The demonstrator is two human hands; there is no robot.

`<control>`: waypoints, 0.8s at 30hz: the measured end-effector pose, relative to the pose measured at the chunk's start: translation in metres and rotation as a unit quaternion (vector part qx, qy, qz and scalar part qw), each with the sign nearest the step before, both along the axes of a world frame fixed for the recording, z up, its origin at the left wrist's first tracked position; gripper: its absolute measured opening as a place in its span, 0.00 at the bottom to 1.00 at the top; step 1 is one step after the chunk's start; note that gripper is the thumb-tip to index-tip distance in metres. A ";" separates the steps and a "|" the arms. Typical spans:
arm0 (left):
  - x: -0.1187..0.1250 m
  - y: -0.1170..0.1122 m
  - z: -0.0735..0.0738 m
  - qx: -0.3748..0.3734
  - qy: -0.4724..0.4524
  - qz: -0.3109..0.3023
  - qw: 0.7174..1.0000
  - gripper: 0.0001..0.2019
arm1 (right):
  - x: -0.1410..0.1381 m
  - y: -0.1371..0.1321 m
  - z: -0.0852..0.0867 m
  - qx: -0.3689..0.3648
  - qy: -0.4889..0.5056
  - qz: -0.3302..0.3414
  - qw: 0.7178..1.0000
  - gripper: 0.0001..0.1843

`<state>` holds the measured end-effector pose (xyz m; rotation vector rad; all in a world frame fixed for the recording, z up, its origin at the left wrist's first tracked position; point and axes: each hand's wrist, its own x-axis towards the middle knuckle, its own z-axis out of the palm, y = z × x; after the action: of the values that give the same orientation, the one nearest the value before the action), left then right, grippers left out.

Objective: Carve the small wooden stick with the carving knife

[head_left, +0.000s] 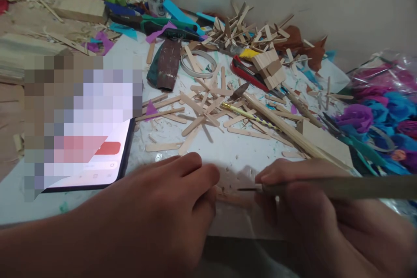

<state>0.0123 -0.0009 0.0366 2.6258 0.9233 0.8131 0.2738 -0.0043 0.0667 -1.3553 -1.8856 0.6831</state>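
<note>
My left hand (182,195) is closed, its curled fingers pressing the left end of a wooden craft stick (237,200) down on the white work surface. In my right hand (302,208) is a carving tool (361,186) with a thick wooden handle and a thin, dark metal tip. The handle points off to the right. The tip lies just above the stick, between my two hands; whether it touches the wood I cannot tell. Small crumbs of wood are scattered around the tip. My left fingers hide one end of the stick.
A lit phone (109,156), partly blurred out, lies at the left. Beyond my hands are loose craft sticks (202,113), a patterned pencil (247,115), a tape roll (198,64) and a red cutter (247,74). Green-handled scissors (361,152) and crepe-paper flowers (355,117) are at the right.
</note>
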 end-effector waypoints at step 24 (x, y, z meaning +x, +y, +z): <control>-0.003 0.006 -0.030 0.042 -0.047 0.044 0.997 0.20 | 0.009 0.017 -0.018 0.088 -0.075 0.036 0.993 0.13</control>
<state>0.0096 0.0052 0.0062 2.6080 1.0060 1.0080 0.2823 0.0130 0.0489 -1.2601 -2.0690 0.4477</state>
